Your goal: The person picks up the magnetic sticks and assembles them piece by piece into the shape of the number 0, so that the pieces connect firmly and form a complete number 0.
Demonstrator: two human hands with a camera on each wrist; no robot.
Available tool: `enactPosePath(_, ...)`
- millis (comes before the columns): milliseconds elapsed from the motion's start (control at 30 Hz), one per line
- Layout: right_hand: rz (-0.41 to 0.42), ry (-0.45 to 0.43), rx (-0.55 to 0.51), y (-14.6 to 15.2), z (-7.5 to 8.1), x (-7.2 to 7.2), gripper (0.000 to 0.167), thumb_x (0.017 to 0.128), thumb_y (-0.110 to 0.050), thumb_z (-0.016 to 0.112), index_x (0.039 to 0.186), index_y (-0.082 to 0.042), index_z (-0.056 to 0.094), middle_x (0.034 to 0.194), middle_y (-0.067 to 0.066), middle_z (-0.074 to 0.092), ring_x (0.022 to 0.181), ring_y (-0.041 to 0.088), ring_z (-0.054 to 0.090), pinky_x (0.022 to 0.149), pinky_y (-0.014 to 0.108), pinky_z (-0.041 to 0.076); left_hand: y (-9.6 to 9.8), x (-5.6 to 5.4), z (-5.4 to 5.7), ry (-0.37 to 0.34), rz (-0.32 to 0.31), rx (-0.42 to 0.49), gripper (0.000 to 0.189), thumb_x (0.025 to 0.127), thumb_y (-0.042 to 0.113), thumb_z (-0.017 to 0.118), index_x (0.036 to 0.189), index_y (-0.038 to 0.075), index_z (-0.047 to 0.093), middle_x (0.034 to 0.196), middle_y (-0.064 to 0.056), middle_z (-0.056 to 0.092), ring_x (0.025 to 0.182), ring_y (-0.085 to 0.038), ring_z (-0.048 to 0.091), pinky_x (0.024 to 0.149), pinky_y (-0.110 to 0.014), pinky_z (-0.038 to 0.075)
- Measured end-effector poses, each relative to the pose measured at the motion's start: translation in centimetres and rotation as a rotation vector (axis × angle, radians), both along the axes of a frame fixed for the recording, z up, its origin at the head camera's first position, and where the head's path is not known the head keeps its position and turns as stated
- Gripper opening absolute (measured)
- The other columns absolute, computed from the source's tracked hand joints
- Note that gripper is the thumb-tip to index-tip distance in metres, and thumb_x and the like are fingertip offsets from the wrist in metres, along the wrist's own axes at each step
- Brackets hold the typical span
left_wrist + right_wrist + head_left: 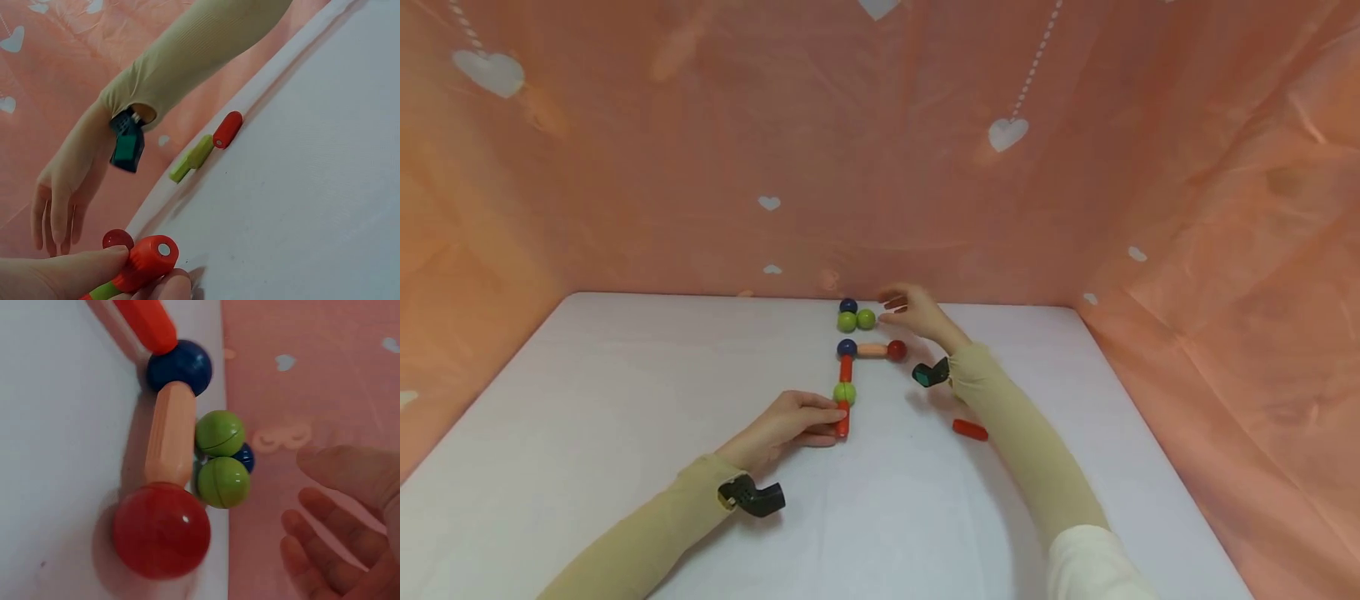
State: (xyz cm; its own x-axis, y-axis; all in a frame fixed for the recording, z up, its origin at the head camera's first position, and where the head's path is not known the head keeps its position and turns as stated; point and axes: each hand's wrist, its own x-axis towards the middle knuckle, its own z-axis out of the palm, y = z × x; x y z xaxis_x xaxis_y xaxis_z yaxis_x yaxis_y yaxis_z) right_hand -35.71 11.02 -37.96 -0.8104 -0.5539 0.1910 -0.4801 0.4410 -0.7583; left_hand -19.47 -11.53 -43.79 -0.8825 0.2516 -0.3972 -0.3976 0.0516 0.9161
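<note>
My left hand (797, 419) pinches a red rod (843, 421) whose far end meets a green ball (844, 393). Beyond that ball, another red rod (846, 368) runs to a dark blue ball (847, 348). From there a peach rod (170, 434) leads right to a red ball (162, 530). My right hand (919, 312) reaches over the table's far side with fingers spread and nothing held. Just left of its fingertips sit two loose green balls (866, 318) and a blue ball (848, 306) in a cluster.
A loose red rod (227, 129) lies on the right side of the white table (625, 367), beside a green piece (192, 159) that my right forearm mostly covers in the head view. Pink cloth (820, 150) with hearts hangs behind the far edge.
</note>
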Motion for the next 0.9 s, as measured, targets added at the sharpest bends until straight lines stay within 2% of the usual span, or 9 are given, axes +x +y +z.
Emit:
enactPosePath(167,0.027,0.007,0.022,-1.4,-0.8,-0.9,0.045,0.081,0.005,0.072,0.123,0.01,0.056,0.119,0.026,0.058,0.108,0.036,0.057,0.096,0.045,0.047,-0.1,-0.1,-0.2,-0.004,0.004,0.005,0.043,0.085,0.019,0.075,0.116,-0.007,0.059,0.101,-0.018,0.065,0.086,-0.025,0.069,0.078,-0.035,0.057)
enactPosePath(333,0.001,-0.008,0.049,-2.2,-1.5,-1.6,0.044,0.083,0.006,0.07,0.125,0.006,0.057,0.12,0.022,0.059,0.111,0.034,0.054,0.098,0.042,0.045,0.0,-0.2,-0.3,-0.007,0.009,0.009,0.045,0.084,0.018,0.076,0.117,-0.007,0.059,0.102,-0.019,0.064,0.086,-0.025,0.069,0.077,-0.035,0.057)
enactPosePath(600,-0.047,-0.021,0.135,-3.3,-2.6,-1.8,0.04,0.085,0.004,0.066,0.124,0.001,0.059,0.122,0.014,0.059,0.114,0.026,0.052,0.095,0.032,0.046,0.0,-0.2,-0.4,0.004,0.002,0.026,0.04,0.085,0.014,0.074,0.115,-0.008,0.059,0.101,-0.02,0.064,0.085,-0.025,0.069,0.077,-0.036,0.057)
enactPosePath(767,-0.043,-0.05,0.128,-3.5,-3.1,-1.9,0.038,0.085,0.005,0.064,0.123,0.001,0.06,0.122,0.014,0.06,0.112,0.028,0.055,0.094,0.033,0.047,-0.1,-0.1,-0.5,0.019,-0.017,0.037,0.041,0.086,0.014,0.073,0.116,-0.009,0.058,0.102,-0.02,0.063,0.086,-0.025,0.068,0.078,-0.036,0.056)
enactPosePath(900,-0.046,-0.039,0.117,-3.5,-3.2,-2.1,0.037,0.084,0.008,0.065,0.121,0.004,0.06,0.12,0.017,0.061,0.109,0.03,0.057,0.093,0.034,0.048,0.0,-0.1,-0.5,0.023,-0.012,0.031,0.041,0.086,0.014,0.073,0.116,-0.009,0.058,0.102,-0.02,0.063,0.086,-0.025,0.068,0.078,-0.036,0.056)
